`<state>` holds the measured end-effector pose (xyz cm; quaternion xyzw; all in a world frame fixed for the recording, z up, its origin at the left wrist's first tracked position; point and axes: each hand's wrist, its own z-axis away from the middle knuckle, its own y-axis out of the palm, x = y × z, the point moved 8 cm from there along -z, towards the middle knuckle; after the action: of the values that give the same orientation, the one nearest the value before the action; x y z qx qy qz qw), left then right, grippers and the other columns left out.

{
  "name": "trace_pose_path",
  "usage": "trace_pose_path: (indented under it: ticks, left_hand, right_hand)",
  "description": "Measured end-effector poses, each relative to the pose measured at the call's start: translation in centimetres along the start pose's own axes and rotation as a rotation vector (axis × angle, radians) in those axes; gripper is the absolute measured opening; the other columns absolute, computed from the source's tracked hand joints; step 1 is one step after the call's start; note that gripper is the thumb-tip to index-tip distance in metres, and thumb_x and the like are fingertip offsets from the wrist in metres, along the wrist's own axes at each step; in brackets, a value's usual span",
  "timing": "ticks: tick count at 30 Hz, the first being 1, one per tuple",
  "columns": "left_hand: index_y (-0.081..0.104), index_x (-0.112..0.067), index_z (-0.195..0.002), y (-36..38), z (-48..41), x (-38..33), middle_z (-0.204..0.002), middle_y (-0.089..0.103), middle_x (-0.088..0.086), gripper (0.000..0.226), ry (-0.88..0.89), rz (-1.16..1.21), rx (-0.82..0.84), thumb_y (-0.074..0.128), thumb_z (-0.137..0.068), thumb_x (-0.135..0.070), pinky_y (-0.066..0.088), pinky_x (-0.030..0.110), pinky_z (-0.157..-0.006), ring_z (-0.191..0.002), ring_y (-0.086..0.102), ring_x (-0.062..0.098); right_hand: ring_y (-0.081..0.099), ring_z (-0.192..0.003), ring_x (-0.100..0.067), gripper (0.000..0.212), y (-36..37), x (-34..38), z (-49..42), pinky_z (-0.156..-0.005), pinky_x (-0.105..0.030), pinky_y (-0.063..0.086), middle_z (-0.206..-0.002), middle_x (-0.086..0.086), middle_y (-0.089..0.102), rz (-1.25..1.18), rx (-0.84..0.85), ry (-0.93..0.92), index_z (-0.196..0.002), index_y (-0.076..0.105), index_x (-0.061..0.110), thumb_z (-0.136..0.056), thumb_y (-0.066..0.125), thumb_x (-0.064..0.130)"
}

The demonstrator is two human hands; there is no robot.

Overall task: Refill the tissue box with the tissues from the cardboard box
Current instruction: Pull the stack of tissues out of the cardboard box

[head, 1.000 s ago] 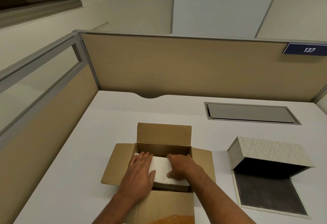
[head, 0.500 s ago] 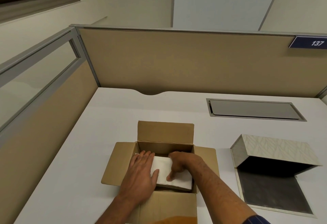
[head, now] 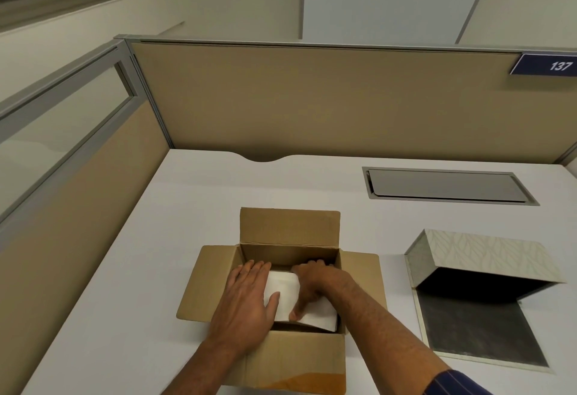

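An open brown cardboard box (head: 288,229) sits on the white desk, flaps spread. Inside lies a white stack of tissues (head: 285,293). My left hand (head: 248,297) lies flat over the stack's left side, thumb on top. My right hand (head: 315,283) is curled around the stack's right part, fingertips tucked under its near edge. The stack is tilted slightly inside the box. To the right lies the patterned tissue box (head: 480,257) on its side, its dark base flap (head: 477,329) folded open on the desk, its inside dark.
A grey cable hatch (head: 446,187) is set into the desk at the back right. Beige partition walls (head: 312,98) close the desk at the back and left, with a blue "137" sign (head: 546,65). The white desk (head: 131,269) extends left of the box.
My right hand has slid toward the middle of the stack and curled under its near edge. My left hand stays on the left side. The view shifted slightly.
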<state>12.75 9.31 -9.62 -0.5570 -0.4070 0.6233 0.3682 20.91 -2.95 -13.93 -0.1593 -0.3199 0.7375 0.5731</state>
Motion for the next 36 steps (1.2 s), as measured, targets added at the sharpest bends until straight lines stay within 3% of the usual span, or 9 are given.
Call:
trace_pose_path:
  ticks: [5, 17, 25, 36]
  left_hand:
    - [0.024, -0.026, -0.152, -0.2, 0.1, -0.2, -0.161, 0.029, -0.003, 0.065, -0.012, 0.003, -0.014, 0.036, -0.096, -0.056, 0.005, 0.029, -0.12, -0.15, 0.019, 0.015]
    - [0.03, -0.023, -0.151, -0.5, 0.2, -0.4, -0.158, 0.035, 0.0, 0.062, 0.018, 0.011, -0.045, 0.038, -0.096, -0.052, 0.005, 0.028, -0.119, -0.148, 0.024, 0.016]
    - [0.029, -0.026, -0.151, -0.3, 0.2, -0.2, -0.159, 0.034, -0.002, 0.063, 0.005, 0.008, -0.044, 0.038, -0.095, -0.055, 0.002, 0.025, -0.115, -0.149, 0.024, 0.015]
    - [0.025, -0.03, -0.152, 0.0, -0.1, 0.1, -0.161, 0.029, -0.005, 0.068, -0.018, 0.005, -0.017, 0.041, -0.092, -0.06, 0.002, 0.025, -0.113, -0.149, 0.02, 0.015]
  right_hand:
    - [0.016, -0.147, -0.041, 0.101, 0.1, 0.7, 0.8, -0.118, -0.06, 0.016, -0.159, -0.017, 0.024, 0.149, -0.093, -0.014, -0.151, 0.03, 0.022, -0.07, 0.082, 0.053]
    - [0.032, -0.142, -0.034, 0.105, -0.4, 0.3, 1.3, -0.119, -0.053, 0.021, -0.156, -0.012, 0.033, 0.118, -0.111, -0.138, -0.15, 0.03, 0.016, -0.069, 0.079, 0.06]
    - [0.05, -0.125, -0.029, 0.094, -0.4, 0.1, 0.6, -0.107, -0.045, 0.042, -0.141, -0.009, 0.051, 0.06, -0.059, -0.117, -0.139, 0.046, 0.015, -0.066, 0.08, 0.063]
    - [0.055, -0.121, -0.028, 0.098, 0.2, -0.5, 0.0, -0.1, -0.042, 0.05, -0.139, -0.006, 0.053, 0.0, 0.021, -0.072, -0.14, 0.039, 0.018, -0.064, 0.085, 0.058]
